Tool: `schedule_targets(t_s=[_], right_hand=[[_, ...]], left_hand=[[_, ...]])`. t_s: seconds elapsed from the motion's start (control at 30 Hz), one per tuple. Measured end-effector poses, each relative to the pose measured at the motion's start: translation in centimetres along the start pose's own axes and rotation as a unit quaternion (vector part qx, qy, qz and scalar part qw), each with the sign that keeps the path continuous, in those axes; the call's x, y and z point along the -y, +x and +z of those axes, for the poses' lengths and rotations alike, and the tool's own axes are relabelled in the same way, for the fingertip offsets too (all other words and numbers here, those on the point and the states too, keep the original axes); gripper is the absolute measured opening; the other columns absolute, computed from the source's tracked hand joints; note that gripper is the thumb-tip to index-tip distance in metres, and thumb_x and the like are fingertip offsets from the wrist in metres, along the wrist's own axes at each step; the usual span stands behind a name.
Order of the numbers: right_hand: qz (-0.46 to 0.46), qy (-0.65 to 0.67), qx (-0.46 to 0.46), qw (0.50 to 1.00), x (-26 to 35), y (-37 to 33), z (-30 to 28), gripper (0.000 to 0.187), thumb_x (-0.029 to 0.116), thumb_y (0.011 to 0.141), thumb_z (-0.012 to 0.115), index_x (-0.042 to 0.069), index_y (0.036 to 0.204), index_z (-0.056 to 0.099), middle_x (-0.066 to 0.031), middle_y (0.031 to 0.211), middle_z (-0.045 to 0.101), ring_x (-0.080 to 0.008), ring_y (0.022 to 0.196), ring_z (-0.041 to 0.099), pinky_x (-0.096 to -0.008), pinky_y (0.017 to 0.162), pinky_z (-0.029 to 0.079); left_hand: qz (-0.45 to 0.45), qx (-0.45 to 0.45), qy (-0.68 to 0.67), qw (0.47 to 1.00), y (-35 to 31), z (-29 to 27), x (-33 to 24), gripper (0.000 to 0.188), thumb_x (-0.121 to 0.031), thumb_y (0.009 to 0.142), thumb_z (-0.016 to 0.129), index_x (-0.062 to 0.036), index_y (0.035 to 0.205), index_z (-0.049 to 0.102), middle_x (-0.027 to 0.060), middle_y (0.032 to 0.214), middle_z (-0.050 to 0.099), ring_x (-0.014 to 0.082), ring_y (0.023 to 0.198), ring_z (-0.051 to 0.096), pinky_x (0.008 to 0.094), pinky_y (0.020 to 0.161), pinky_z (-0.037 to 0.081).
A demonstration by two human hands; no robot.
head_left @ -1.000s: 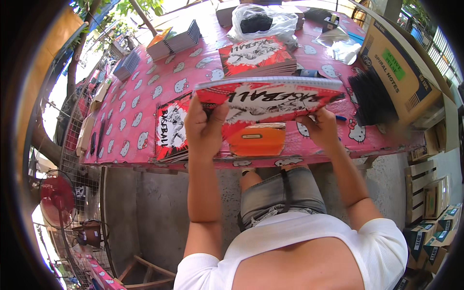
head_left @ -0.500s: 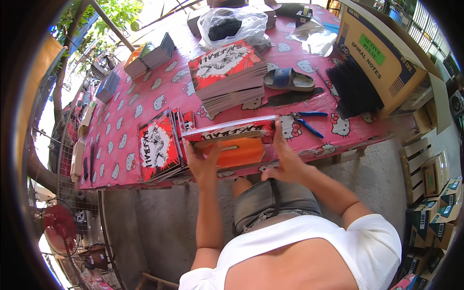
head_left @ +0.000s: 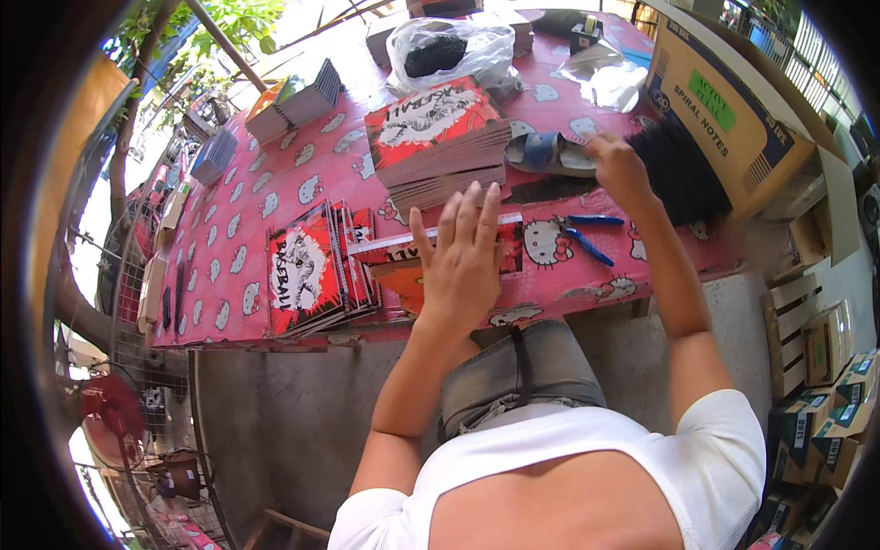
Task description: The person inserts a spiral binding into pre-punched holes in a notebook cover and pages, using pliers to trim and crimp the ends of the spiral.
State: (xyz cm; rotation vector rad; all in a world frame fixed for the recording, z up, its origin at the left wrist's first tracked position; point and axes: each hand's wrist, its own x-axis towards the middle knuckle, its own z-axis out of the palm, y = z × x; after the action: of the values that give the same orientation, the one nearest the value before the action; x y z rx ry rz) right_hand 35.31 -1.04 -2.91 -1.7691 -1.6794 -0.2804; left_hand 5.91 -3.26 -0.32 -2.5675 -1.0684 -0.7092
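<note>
Left hand: it hides the middle of the red notebook from me.
Orange board: I see only its left part; the notebook and left hand cover the rest.
Right hand: blurred; I can't tell whether its fingertips touch the blue slipper.
Black coils: too fine for me to tell apart.
Plastic bag: I can't identify its dark contents.
Far stack: the picture's edge cuts it off.
</note>
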Motion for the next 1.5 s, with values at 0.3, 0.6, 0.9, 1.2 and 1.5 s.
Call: schedule_targets(t_s=[0.3, 0.6, 0.9, 1.2, 1.5], right_hand=[[-0.026, 0.356, 0.052, 0.933, 11.0, -5.1, -4.8, 0.021, 0.000, 0.073, 0.071, 0.006, 0.093, 0.069, -0.0054, 0.084, 0.064, -0.0149, 0.071, 0.060, -0.0262, 0.060, 0.046], [-0.083, 0.386, 0.255, 0.882, 10.2, -3.9, -5.8, 0.024, -0.007, 0.071, 0.069, 0.003, 0.093, 0.069, -0.0069, 0.085, 0.062, -0.0139, 0.073, 0.061, -0.0253, 0.064, 0.049], [-0.119, 0.350, 0.291, 0.883, 10.6, -3.4, -6.3, 0.024, -0.002, 0.069, 0.072, 0.006, 0.091, 0.072, -0.0082, 0.076, 0.060, -0.0196, 0.068, 0.059, -0.0315, 0.061, 0.046], [-0.132, 0.243, 0.270, 0.922, 11.5, -4.2, -7.1, 0.018, -0.005, 0.074, 0.063, 0.000, 0.091, 0.066, -0.0110, 0.078, 0.056, -0.0230, 0.068, 0.058, -0.0314, 0.061, 0.047], [-0.106, 0.209, 0.113, 0.966, 12.7, -5.0, -4.7, 0.022, 0.005, 0.080, 0.064, 0.001, 0.100, 0.055, -0.0105, 0.080, 0.057, -0.0268, 0.070, 0.057, -0.0335, 0.061, 0.045]], left_hand=[[-0.025, -0.149, -0.299, 0.942, 1.2, 0.7, 0.4, 0.015, -0.021, 0.075, 0.071, -0.0118, 0.088, 0.072, 0.0008, 0.082, 0.066, 0.0199, 0.086, 0.059, 0.0407, 0.090, 0.035], [0.021, -0.229, -0.264, 0.937, -2.1, 1.2, -0.2, 0.016, -0.015, 0.071, 0.073, -0.0132, 0.087, 0.073, -0.0010, 0.083, 0.065, 0.0159, 0.085, 0.058, 0.0383, 0.102, 0.030], [0.035, -0.238, -0.254, 0.937, -3.5, 1.9, -0.4, 0.020, -0.012, 0.071, 0.073, -0.0123, 0.091, 0.074, -0.0004, 0.089, 0.067, 0.0159, 0.085, 0.058, 0.0360, 0.106, 0.025], [-0.004, -0.224, -0.274, 0.935, -1.7, 0.7, -0.4, 0.020, -0.015, 0.067, 0.077, -0.0143, 0.087, 0.072, -0.0012, 0.085, 0.067, 0.0158, 0.082, 0.059, 0.0373, 0.096, 0.031], [-0.077, -0.178, -0.243, 0.951, -0.7, 0.5, 1.1, 0.017, -0.020, 0.065, 0.077, -0.0165, 0.081, 0.071, -0.0036, 0.077, 0.066, 0.0156, 0.081, 0.057, 0.0366, 0.091, 0.031]])
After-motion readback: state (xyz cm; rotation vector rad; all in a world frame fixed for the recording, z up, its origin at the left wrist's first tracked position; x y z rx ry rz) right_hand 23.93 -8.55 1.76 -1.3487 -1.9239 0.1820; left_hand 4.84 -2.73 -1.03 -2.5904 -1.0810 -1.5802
